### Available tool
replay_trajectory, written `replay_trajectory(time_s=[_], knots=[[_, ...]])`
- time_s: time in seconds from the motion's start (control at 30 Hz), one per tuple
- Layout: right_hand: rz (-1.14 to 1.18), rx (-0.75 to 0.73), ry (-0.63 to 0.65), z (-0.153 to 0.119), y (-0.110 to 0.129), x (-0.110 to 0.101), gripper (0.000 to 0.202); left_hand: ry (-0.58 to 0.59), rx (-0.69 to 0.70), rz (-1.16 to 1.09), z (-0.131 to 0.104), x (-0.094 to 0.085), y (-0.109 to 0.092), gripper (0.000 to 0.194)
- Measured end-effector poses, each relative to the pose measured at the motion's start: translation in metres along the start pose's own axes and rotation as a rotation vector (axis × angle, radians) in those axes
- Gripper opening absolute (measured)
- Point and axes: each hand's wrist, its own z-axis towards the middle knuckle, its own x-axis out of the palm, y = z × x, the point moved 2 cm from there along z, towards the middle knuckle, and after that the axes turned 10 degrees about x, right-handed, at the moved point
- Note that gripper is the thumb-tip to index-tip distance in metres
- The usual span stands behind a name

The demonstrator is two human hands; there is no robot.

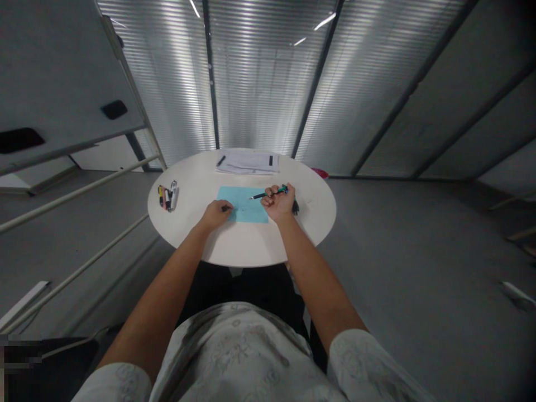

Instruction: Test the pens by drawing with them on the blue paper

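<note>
A light blue sheet of paper lies on the round white table, with a few small dark marks on it. My left hand rests at the sheet's left edge, its fingers closed on a small dark object, perhaps a pen cap. Over the sheet's right side, my right hand is turned partly palm up and holds a green and black pen, whose tip points left above the paper.
Several markers lie at the table's left. White papers with a dark pen on them are at the far edge. Something black lies right of my right hand. A whiteboard frame stands at the left.
</note>
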Motion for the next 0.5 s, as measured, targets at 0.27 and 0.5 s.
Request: replay_trajectory(time_s=[0.27, 0.5], knots=[[0.020, 0.065, -0.145, 0.004, -0.010, 0.010, 0.055, 0.103, -0.013, 0.140, -0.001, -0.001, -0.004, 0.028], [-0.495, 0.042, -0.147, 0.005, -0.026, 0.015, 0.051, 0.151, -0.040, 0.221, -0.001, -0.001, -0.006, 0.033]])
